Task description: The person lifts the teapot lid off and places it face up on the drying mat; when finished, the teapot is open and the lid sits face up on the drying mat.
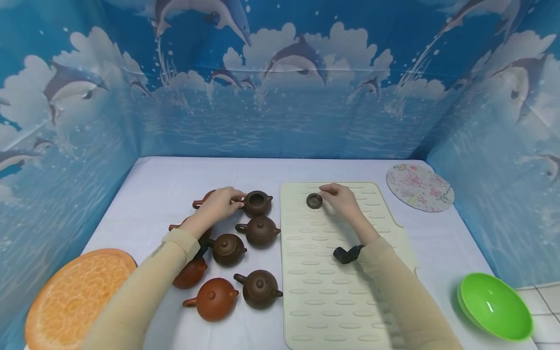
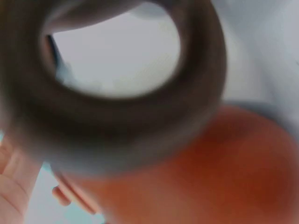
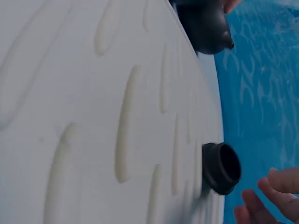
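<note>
A dark brown teapot (image 1: pixel 257 203) stands without its lid at the back of the table, left of the cream mat (image 1: pixel 306 272). My left hand (image 1: pixel 220 204) pinches its handle between thumb and fingers. In the left wrist view, a blurred dark handle loop (image 2: pixel 117 126) in front of a red-brown teapot (image 2: pixel 219 177) fills most of the picture. A small dark lid (image 1: pixel 314 201) lies upside down on the mat, hollow side up. Beside it is my right hand (image 1: pixel 341 199); the right wrist view shows the fingers (image 3: pixel 254 207) loosely spread, apart from the lid (image 3: pixel 222 168).
Several lidded brown and red-brown teapots (image 1: pixel 216 299) crowd the left side, some partly under my left arm. An orange round mat (image 1: pixel 80 301) lies front left, a patterned disc (image 1: pixel 420 187) back right, a green bowl (image 1: pixel 494 306) front right. A black device (image 1: pixel 347 254) sits at my right wrist.
</note>
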### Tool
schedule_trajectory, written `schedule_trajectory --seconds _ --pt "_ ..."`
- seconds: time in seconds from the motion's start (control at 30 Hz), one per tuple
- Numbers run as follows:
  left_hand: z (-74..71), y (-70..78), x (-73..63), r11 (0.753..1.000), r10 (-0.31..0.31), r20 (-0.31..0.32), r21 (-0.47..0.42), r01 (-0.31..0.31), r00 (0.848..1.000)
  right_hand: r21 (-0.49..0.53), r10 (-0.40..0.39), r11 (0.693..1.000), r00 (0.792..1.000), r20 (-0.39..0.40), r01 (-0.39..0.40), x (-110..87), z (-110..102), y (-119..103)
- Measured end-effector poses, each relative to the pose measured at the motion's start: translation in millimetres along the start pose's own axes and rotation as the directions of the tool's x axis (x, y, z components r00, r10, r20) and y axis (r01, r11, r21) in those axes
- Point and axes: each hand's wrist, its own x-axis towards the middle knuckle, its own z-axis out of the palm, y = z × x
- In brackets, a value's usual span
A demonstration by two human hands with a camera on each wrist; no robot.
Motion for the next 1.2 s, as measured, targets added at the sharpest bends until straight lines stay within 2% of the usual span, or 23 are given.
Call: schedule_trajectory --seconds 0.13,0.27,0.4,0.5,0.73,0.9,1.1,1.2 --pt "-8.0 3.1 -12.9 0.998 0.066 -0.026 -0.023 -0.066 0.998 -0.031 -0.082 0.996 0.996 -0.017 0.082 -8.5 3 -18" --pt "-13.7 6.5 -26.4 0.986 0.133 0.011 -0.105 -0.131 0.991 -0.039 -0.143 0.989 0.99 0.008 0.143 -15.7 13 -37" --pt "-14.3 9.6 -38.1 0.973 0.151 0.064 -0.185 -0.137 0.987 -0.021 -0.211 0.977 0.975 0.071 0.213 -24.1 29 -53" --pt "-11.1 11.7 -42.7 0.974 0.151 0.082 -0.186 -0.133 0.985 -0.007 -0.263 0.964 0.955 0.135 0.266 -32.5 43 -63" --pt "-2.7 18.7 -39.1 0.983 0.155 0.132 -0.118 -0.14 0.979 0.03 -0.313 0.949 0.918 0.242 0.315 -44.7 69 -81" --pt "0.2 20.2 -34.3 0.986 0.13 0.181 -0.125 -0.108 0.975 0.03 -0.354 0.932 0.89 0.288 0.361 -43.6 83 -87" --pt "2.2 17.3 -30.7 0.984 0.096 0.202 -0.167 -0.063 0.975 0.002 -0.371 0.922 0.883 0.287 0.386 -43.7 91 -88" --pt "3.0 17.0 -29.1 0.987 0.086 0.205 -0.153 -0.054 0.975 -0.042 -0.4 0.903 0.874 0.276 0.427 -45.0 92 -89"
